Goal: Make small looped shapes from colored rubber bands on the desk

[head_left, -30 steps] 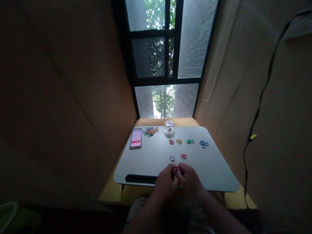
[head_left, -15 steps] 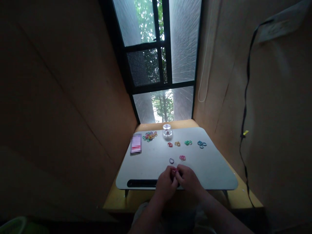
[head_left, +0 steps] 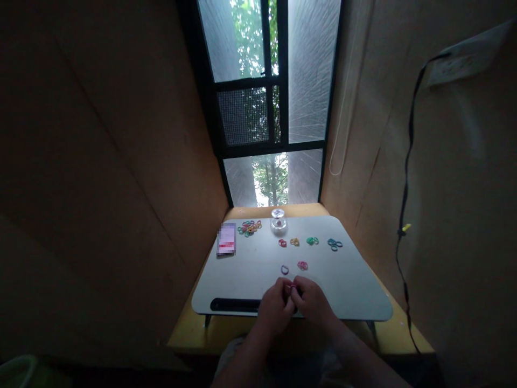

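Observation:
Near the front edge of the white lap desk (head_left: 242, 275), my left hand (head_left: 277, 304) and my right hand (head_left: 310, 299) meet with fingertips pinched together. Between them shows a bit of a small pink hair tie (head_left: 291, 287), mostly hidden by the fingers. Just beyond lies a single purple hair tie (head_left: 285, 269), and a small pink pile of hair ties (head_left: 302, 265) is to its right. Farther back, separate groups of red hair ties (head_left: 282, 243), yellow hair ties (head_left: 294, 242), green hair ties (head_left: 312, 241) and blue hair ties (head_left: 334, 244) form a row.
A mixed heap of coloured hair ties (head_left: 249, 228) lies at the back left, beside a phone-like flat object (head_left: 226, 239) with a blurred face. A clear lidded jar (head_left: 278, 222) stands at the back. A black slot (head_left: 235, 305) runs along the front edge. A black cord (head_left: 406, 205) hangs at right.
The view has tilted slightly, so everything sits a little lower in the picture. Both hands stay together at the same spot, fingers still pinched; the hair ties on the desk have not moved.

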### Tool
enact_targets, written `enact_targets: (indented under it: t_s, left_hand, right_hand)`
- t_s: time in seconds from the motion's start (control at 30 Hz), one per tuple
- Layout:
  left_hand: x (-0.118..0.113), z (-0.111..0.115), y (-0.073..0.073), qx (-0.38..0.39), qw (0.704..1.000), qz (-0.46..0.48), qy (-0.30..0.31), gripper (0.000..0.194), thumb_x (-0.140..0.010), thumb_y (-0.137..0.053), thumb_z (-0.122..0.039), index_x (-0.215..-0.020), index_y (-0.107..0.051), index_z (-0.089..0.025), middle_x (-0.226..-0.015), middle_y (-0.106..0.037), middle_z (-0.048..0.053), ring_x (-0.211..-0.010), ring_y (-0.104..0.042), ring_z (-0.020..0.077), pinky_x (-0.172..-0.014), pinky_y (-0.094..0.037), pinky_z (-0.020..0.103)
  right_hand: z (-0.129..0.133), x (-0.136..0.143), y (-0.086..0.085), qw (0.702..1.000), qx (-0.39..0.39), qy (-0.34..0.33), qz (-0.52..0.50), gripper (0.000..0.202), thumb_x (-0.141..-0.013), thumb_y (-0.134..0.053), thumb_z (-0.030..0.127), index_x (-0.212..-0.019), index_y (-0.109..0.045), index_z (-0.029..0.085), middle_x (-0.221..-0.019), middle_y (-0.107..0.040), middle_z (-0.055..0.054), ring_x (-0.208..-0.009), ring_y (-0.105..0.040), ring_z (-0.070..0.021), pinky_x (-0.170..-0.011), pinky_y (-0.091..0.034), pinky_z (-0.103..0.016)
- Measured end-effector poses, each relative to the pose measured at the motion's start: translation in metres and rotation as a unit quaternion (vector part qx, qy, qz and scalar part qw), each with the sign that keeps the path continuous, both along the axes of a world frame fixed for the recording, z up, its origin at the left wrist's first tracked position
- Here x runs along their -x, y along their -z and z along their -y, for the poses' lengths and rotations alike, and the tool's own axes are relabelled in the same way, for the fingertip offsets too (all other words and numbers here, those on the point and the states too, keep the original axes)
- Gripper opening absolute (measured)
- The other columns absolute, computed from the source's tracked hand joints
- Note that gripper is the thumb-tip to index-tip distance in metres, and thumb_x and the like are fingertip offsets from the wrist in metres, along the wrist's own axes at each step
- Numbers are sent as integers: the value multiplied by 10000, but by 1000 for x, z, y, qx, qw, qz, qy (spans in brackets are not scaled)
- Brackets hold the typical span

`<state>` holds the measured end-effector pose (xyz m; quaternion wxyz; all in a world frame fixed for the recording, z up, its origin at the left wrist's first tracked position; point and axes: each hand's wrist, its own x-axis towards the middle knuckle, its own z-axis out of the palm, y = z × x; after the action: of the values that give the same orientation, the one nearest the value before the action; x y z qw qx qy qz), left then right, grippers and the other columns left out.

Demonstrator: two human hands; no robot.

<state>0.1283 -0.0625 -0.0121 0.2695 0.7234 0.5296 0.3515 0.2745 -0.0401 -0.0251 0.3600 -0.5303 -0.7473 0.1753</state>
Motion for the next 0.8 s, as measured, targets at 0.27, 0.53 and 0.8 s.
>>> enact_targets:
  t_s: [0.27, 0.53, 0.8]
  left_hand:
    - [1, 1, -2, -7, 1000, -5, 10, 130, -867, -514, -227, -996, -528, -218, -787, -616, -10, -697, -557, 146, -659, -384, 257]
    - [3, 0, -1, -3, 1000, -22, 11, 158, -877, -505, -244, -1032, -530, -230, -837, -634, 7, -731, -574, 161, -654, -380, 265]
    - [2, -10, 0, 11, 998, -59, 7, 198, -868, -503, -232, -1065, -517, -233, -851, -636, 14, -750, -582, 181, -647, -360, 283]
  right_hand:
    - [2, 0, -1, 1000, -1, -4, 9, 175, -840, -466, 225, -666, -464, 203, -635, -545, 12, -603, -484, -135, -572, -297, -245]
    - [-1, -1, 2, 1000, 14, -14, 17, 184, -848, -459, 245, -668, -452, 206, -630, -518, 14, -594, -474, -131, -564, -309, -246]
    - [-14, -2, 6, 999, 36, -25, -1, 197, -845, -472, 259, -658, -436, 208, -597, -486, 25, -568, -449, -122, -550, -314, -243]
